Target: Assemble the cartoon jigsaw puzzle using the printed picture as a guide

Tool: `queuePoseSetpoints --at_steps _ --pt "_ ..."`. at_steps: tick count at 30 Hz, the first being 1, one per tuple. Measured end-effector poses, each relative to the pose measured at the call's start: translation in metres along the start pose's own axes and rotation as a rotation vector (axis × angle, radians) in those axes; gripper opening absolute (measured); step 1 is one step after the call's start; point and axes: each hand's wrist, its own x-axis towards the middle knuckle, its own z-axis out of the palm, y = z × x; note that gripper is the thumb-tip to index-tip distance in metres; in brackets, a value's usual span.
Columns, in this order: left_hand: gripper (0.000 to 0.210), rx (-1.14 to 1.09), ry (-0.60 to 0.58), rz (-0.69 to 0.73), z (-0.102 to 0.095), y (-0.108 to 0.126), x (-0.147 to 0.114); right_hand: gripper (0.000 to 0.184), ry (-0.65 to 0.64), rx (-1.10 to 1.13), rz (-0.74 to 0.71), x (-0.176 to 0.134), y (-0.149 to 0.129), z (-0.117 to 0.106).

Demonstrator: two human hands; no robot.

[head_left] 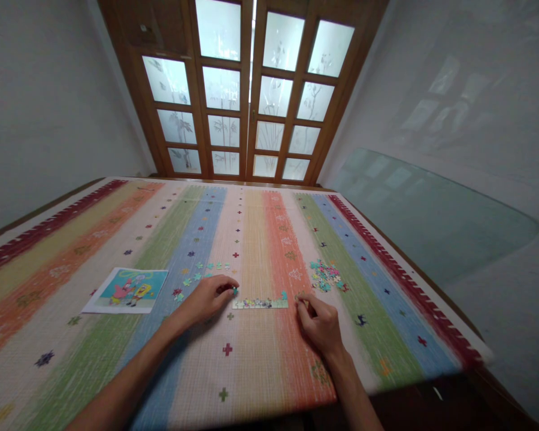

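My left hand [212, 297] is closed in a pinch on a small teal jigsaw puzzle piece [235, 291], just above the left end of a joined strip of puzzle pieces [260, 304]. The strip lies flat, with one teal piece [284, 295] standing up from its right end. Just right of the strip, my right hand [321, 320] has its thumb and fingertips pressed together; whatever they may hold is too small to make out. Loose teal pieces [197, 276] are spread beyond my left hand. A mixed pile of puzzle pieces [327, 275] lies beyond my right hand.
A picture sheet with cartoon figures [128, 291] lies left of my left arm. Everything rests on a striped tablecloth [251, 365], whose near edge runs below my forearms. Wooden doors with frosted panes [248, 90] stand behind the table. Pale walls flank it.
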Motion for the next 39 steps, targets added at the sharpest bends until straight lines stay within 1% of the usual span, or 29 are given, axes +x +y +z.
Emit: queuePoseSetpoints --at_steps 5,9,15,22,30,39 --pt "0.020 -0.017 -0.018 -0.015 0.0071 0.0008 0.0002 0.026 -0.010 0.007 0.015 -0.0014 0.0028 0.0007" --pt "0.020 0.004 -0.017 -0.016 0.0079 0.0010 0.0016 0.027 -0.009 0.011 0.012 -0.0028 0.0042 0.0022" --pt "0.018 0.027 -0.049 -0.017 0.0085 0.0019 0.0030 0.026 -0.035 0.014 -0.005 -0.0018 0.0028 0.0027" --pt "0.016 0.091 -0.024 0.026 0.0107 0.0011 0.0052 0.025 -0.079 0.005 -0.028 0.0010 -0.0020 0.0013" --pt "0.014 0.130 -0.033 0.022 0.0091 -0.0038 0.0054 0.023 -0.063 0.002 -0.074 0.0008 -0.0011 0.0017" --pt "0.018 0.143 -0.049 0.004 0.0081 -0.0063 0.0031 0.023 -0.062 0.000 -0.083 0.0025 -0.0027 0.0012"
